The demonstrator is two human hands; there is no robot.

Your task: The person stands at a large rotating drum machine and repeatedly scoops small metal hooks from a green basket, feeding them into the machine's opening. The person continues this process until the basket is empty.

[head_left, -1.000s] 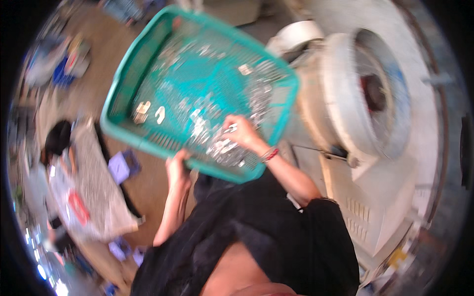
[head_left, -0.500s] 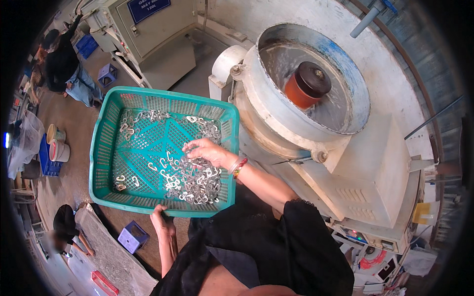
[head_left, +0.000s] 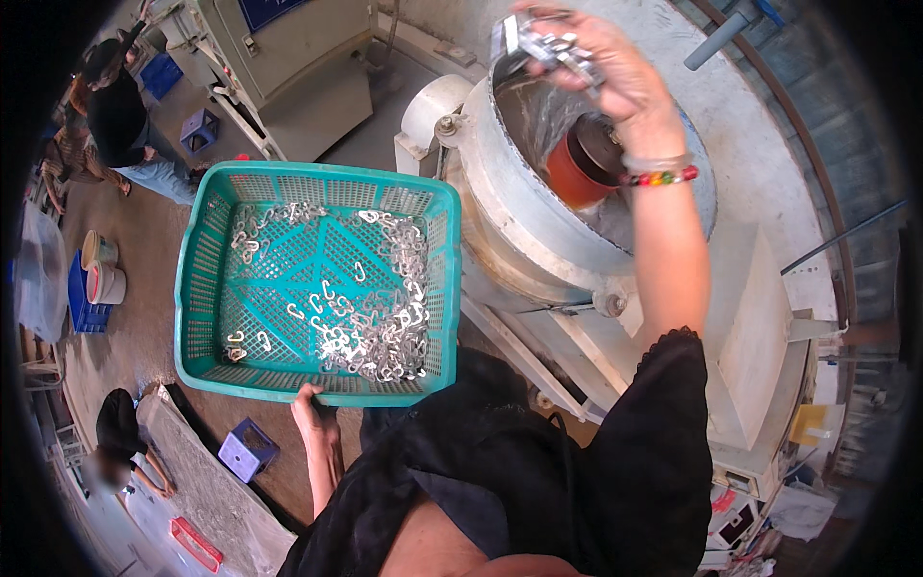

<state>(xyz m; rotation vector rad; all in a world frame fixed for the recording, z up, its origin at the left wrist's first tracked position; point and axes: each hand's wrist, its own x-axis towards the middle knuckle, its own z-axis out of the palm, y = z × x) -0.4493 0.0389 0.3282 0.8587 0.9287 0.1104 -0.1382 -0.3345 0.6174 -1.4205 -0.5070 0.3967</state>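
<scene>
Bright centre, black corners, bowed edges (fisheye bend), right grip (head_left: 615, 85) blurred

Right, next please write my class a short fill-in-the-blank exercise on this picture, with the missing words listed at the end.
1. The basket is coloured ____.
2. The lower hand, gripping the basket's near edge, is the person's ____ one.
3. The upper hand, holding shiny pieces, is the person's ____ one.
4. The sleeve on the arm with the beaded bracelet is coloured ____.

Missing words: green; left; right; black.
</scene>
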